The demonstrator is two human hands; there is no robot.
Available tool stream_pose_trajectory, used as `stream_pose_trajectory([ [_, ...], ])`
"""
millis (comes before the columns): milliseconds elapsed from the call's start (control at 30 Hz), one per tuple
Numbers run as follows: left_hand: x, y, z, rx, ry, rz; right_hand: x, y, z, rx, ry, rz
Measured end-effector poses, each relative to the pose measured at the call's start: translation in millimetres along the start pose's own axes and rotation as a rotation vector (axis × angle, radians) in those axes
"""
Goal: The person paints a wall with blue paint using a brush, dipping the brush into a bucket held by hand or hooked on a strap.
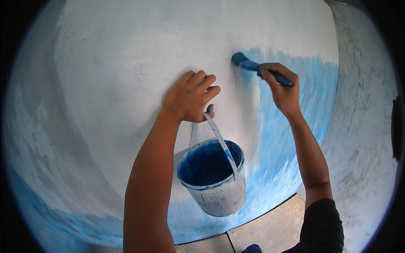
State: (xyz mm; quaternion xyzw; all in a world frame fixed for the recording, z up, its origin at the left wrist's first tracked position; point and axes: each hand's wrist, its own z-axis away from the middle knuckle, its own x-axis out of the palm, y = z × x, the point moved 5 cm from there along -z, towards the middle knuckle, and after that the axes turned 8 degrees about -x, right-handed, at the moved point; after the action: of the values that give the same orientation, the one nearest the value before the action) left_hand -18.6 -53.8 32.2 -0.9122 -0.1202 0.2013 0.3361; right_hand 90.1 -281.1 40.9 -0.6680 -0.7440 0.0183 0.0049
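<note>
My right hand [282,86] is closed around the handle of a blue paintbrush [252,65]. Its dark, paint-soaked bristles meet the wall at the left border of a light blue painted patch [287,109]. To the left, my left hand [193,95] rests on the pale wall with its fingers partly spread. Hooked over its thumb is the white handle of a paint bucket [217,200], which hangs below, tilted with its mouth toward me. The bucket is white, smeared and blue inside; how much paint it holds cannot be made out.
The whitish wall [126,50] fills most of the view, with streaky blue along its lower part. A grey, stained wall [358,126] meets it at the right. Beige floor tiles [265,223] lie below. A dark object [397,128] shows at the far right rim.
</note>
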Motion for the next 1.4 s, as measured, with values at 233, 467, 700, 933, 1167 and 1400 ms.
stream_pose_trajectory([
  [233, -1.7, 0.4, -1.6, -0.021, -0.043, 0.028, -3.8, -24.7, -11.3, 0.111, 0.009, 0.056],
  [467, -2.2, -0.8, 1.1, -0.017, -0.025, 0.005, 7.1, -23.5, 17.6, -0.164, -0.239, 0.226],
  [700, -0.8, 1.8, -0.5, -0.034, -0.053, -0.015, -22.1, -27.8, 10.9, 0.043, -0.213, 0.145],
  [933, 0.5, -0.1, 1.7, -0.028, -0.023, -0.029, -28.0, -8.4, 22.1, -0.072, -0.287, 0.36],
  [1167, -3.5, 2.7, -4.1, -0.023, -0.018, 0.028, -51.7, 16.6, 18.2, 0.148, 0.076, 0.028],
  [1400, -0.5, -2.9, 0.1, -0.033, -0.07, 0.013, -23.6, 8.1, 71.0, 0.099, -0.269, 0.334],
])
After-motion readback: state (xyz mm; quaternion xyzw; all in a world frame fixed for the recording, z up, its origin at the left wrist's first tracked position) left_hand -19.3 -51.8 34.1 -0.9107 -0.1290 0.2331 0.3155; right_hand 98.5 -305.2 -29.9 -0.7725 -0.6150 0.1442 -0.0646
